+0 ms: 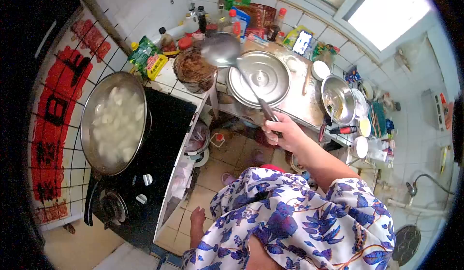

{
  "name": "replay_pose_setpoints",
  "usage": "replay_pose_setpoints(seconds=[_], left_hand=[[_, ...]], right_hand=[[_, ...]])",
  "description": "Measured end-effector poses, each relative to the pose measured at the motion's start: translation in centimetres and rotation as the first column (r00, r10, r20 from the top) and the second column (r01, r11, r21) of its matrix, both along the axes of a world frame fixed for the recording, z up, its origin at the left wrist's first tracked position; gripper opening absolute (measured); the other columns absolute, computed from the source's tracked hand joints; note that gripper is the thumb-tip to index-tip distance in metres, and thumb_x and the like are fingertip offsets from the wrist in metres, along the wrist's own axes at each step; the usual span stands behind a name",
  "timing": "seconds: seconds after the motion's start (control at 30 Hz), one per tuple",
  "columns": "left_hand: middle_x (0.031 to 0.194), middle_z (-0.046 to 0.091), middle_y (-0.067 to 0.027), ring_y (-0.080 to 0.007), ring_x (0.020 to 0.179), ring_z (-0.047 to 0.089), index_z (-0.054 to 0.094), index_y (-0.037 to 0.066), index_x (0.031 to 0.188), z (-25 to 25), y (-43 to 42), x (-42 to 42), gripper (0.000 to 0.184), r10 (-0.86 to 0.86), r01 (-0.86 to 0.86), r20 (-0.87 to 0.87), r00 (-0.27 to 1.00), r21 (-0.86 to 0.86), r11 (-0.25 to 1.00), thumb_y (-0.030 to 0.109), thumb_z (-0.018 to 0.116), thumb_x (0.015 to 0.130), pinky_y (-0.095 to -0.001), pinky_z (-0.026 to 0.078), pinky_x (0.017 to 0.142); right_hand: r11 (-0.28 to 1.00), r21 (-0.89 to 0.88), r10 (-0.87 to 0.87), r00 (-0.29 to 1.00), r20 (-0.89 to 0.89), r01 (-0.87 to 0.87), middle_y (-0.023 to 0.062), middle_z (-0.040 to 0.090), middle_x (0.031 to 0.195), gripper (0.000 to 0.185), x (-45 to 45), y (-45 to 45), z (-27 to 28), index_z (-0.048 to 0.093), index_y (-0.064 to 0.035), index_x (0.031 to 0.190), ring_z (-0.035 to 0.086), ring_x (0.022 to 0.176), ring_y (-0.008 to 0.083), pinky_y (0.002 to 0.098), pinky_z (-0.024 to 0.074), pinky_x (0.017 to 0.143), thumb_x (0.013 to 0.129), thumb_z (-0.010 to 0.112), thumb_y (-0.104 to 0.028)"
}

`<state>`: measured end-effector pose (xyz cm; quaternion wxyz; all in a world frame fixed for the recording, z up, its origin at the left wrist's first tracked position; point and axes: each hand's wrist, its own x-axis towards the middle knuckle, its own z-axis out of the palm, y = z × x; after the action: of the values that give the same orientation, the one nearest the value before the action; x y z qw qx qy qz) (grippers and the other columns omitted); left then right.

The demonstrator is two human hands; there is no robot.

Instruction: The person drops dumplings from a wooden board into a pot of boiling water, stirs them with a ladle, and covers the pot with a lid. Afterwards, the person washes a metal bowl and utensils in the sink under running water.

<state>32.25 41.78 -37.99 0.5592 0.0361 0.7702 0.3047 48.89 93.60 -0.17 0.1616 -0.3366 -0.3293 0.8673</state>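
My right hand (285,134) is closed around the dark handle of a metal ladle (221,49). The ladle's round head is blurred and hangs above the counter, between a brown-crusted pot (194,69) and a steel lid (261,78). My left hand (197,217) hangs low beside my body over the floor, holding nothing, its fingers loosely apart. On the black stove (166,120) at left stands a long-handled pan (86,139) of whitish pieces that look like dumplings, hazy with steam.
Stove knobs (141,199) and a second burner (113,207) are near the pan's handle. Bottles (235,22) and seasoning bags (146,57) line the back wall. A lit phone (302,43) leans there. A steel bowl (339,98) and red-handled tool (343,130) are at right.
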Motion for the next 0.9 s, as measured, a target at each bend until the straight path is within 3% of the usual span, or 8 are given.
replay_pose_setpoints(seconds=[0.13,0.3,0.37,0.43,0.57,0.63,0.8,0.9], left_hand=[[0.072,0.056,-0.006,-0.0135,0.06,0.053,0.043,0.003,0.135,4.8,0.8,0.4,0.053,-0.199,0.196,-0.145,0.969,-0.035,0.98,0.019,0.06,0.087,-0.0287,0.044,0.049],[0.074,0.058,-0.0075,-0.0165,0.061,0.054,0.047,0.001,0.131,4.2,1.8,-0.1,0.05,0.198,-0.191,0.157,0.967,-0.059,0.98,0.021,0.06,0.086,-0.0307,0.045,0.051],[0.084,0.061,-0.0126,-0.0209,0.072,0.058,0.053,0.001,0.125,6.6,5.3,-2.6,0.045,-0.426,0.451,-0.317,0.847,0.006,0.892,0.021,0.059,0.086,-0.0347,0.047,0.061],[0.091,0.063,-0.0154,-0.0228,0.078,0.059,0.055,0.001,0.123,10.8,13.0,-3.9,0.042,-0.48,0.46,-0.263,0.837,-0.135,0.877,0.021,0.058,0.086,-0.0366,0.048,0.068],[0.109,0.063,-0.012,-0.0194,0.094,0.059,0.047,0.006,0.134,0.9,20.4,-8.0,0.05,-0.121,0.138,-0.11,0.987,0.168,0.976,0.019,0.059,0.088,-0.0341,0.048,0.075],[0.12,0.059,-0.0108,-0.0176,0.11,0.054,0.034,0.005,0.141,10.7,29.5,-7.3,0.062,-0.112,0.108,0.011,0.994,0.187,0.976,0.02,0.062,0.088,-0.0311,0.048,0.081],[0.142,0.031,-0.0226,-0.0324,0.122,0.046,0.006,0.0,0.146,14.4,41.1,-7.0,0.084,0.157,-0.233,0.251,0.955,0.307,0.923,0.026,0.063,0.089,-0.0389,0.046,0.095],[0.144,0.023,-0.0276,-0.0389,0.125,0.04,0.008,-0.002,0.145,13.5,44.4,-6.7,0.084,0.309,-0.451,0.434,0.846,0.275,0.849,0.029,0.062,0.089,-0.0435,0.041,0.101]], right_hand=[[0.988,0.106,-0.135,0.972,0.194,0.116,-0.0009,0.049,0.069,0.013,6.3,0.0,-4.9,0.053,-0.009,0.093,0.046,0.053,0.0116,0.0273,0.0362,0.048,0.084,0.063,-0.01],[0.964,0.047,-0.259,0.891,0.373,0.261,0.0011,0.05,0.067,0.015,12.1,-1.4,-9.9,0.052,-0.0095,0.083,0.048,0.055,0.0134,0.0299,0.0379,0.049,0.079,0.067,-0.01],[0.957,-0.009,-0.27,0.9,0.343,0.291,0.0018,0.05,0.066,0.017,13.2,-2.3,-10.7,0.051,-0.0097,0.08,0.048,0.054,0.0143,0.0304,0.0381,0.049,0.076,0.067,-0.01],[0.949,-0.06,-0.282,0.92,0.272,0.309,0.0024,0.05,0.065,0.019,13.9,-3.0,-10.9,0.049,-0.0098,0.078,0.049,0.053,0.0152,0.0305,0.0382,0.048,0.074,0.068,-0.008],[0.925,-0.102,-0.351,0.925,0.143,0.367,0.0033,0.05,0.065,0.019,15.9,-3.6,-10.2,0.049,-0.0091,0.076,0.05,0.053,0.0165,0.0311,0.0391,0.048,0.071,0.067,-0.006],[0.887,-0.04,-0.445,0.876,0.187,0.459,0.0036,0.051,0.065,0.016,16.9,-3.6,-9.7,0.051,-0.0082,0.075,0.049,0.052,0.016,0.0294,0.039,0.046,0.07,0.066,-0.008],[0.838,0.042,-0.513,0.761,0.396,0.543,0.0012,0.049,0.061,0.014,20.1,-2.4,-10.1,0.05,-0.0092,0.074,0.045,0.049,0.0136,0.0285,0.037,0.044,0.072,0.064,-0.011],[0.84,0.095,-0.511,0.718,0.472,0.535,-0.0008,0.046,0.06,0.016,22.0,-1.8,-10.8,0.048,-0.0105,0.072,0.044,0.048,0.0121,0.028,0.0345,0.043,0.073,0.064,-0.012]])
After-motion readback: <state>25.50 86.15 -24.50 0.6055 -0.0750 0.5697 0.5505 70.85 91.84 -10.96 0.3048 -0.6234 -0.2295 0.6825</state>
